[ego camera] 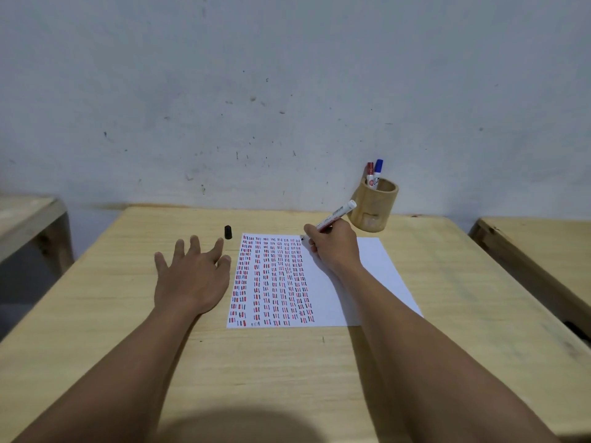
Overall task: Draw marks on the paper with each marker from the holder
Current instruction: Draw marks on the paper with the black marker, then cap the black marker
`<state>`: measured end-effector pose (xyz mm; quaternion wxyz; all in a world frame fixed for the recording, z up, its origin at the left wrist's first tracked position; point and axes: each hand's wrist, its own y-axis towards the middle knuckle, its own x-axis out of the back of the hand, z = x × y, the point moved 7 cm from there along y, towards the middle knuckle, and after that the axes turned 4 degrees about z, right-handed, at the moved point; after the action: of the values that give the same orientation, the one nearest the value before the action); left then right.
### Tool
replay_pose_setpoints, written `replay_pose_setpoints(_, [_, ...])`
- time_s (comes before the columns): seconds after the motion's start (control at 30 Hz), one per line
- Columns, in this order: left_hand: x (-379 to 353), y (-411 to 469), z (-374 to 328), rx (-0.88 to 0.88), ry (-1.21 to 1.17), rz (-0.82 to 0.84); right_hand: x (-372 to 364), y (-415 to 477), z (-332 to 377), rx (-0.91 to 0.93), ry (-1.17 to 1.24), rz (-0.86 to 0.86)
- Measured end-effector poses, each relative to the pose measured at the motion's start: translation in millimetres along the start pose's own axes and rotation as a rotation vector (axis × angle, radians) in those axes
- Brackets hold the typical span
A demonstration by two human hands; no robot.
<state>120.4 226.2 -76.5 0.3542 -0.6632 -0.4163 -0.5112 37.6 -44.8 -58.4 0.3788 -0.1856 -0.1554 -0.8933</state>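
A white sheet of paper [377, 276] lies on the wooden table [287, 378], its left part filled with columns of short red, black and blue marks. My right hand [334, 247] grips a white marker [339, 214], uncapped, its dark tip touching the paper's top edge beside the last column. My left hand [192, 276] rests flat on the table just left of the paper, fingers spread, holding nothing. A black cap [228, 232] stands on the table beyond my left fingers. A round wooden holder [374, 206] at the back right holds a red-capped marker [370, 174] and a blue-capped marker [378, 169].
A pale, scuffed wall [287, 91] rises directly behind the table. Another wooden table [28, 219] stands at the left, a third [543, 244] at the right, each separated from mine by a gap.
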Motion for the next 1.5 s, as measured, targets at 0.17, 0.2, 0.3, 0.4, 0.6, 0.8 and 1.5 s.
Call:
replay_pose_setpoints(0.17, [-0.6,0.0,0.6,0.002,-0.002,-0.003,-0.2,1.9,-1.3,-0.014,-0.04,0.018])
replay_pose_setpoints(0.2, [-0.6,0.2,0.7,0.003,-0.001,-0.004,-0.3,2.1,-1.4,-0.016,-0.047,0.021])
replay_pose_setpoints(0.3, [-0.9,0.9,0.3,0.005,-0.002,-0.002,-0.6,2.2,-1.7,-0.023,-0.05,0.028])
replay_pose_setpoints(0.4, [-0.7,1.7,-0.1,0.007,-0.005,-0.011,0.5,2.2,-1.9,-0.023,-0.04,0.02])
replay_pose_setpoints(0.6, [3.3,1.9,1.7,0.045,-0.071,-0.055,6.3,2.7,-3.5,-0.078,0.112,-0.02])
replay_pose_setpoints(0.8, [35.3,24.5,-5.2,0.014,-0.304,-0.211,14.9,8.8,13.1,-0.057,0.181,-0.012])
replay_pose_setpoints(1.5, [86.4,-1.3,-81.7,-0.095,-0.958,-0.168,27.5,-41.3,47.5,-0.264,0.843,0.157])
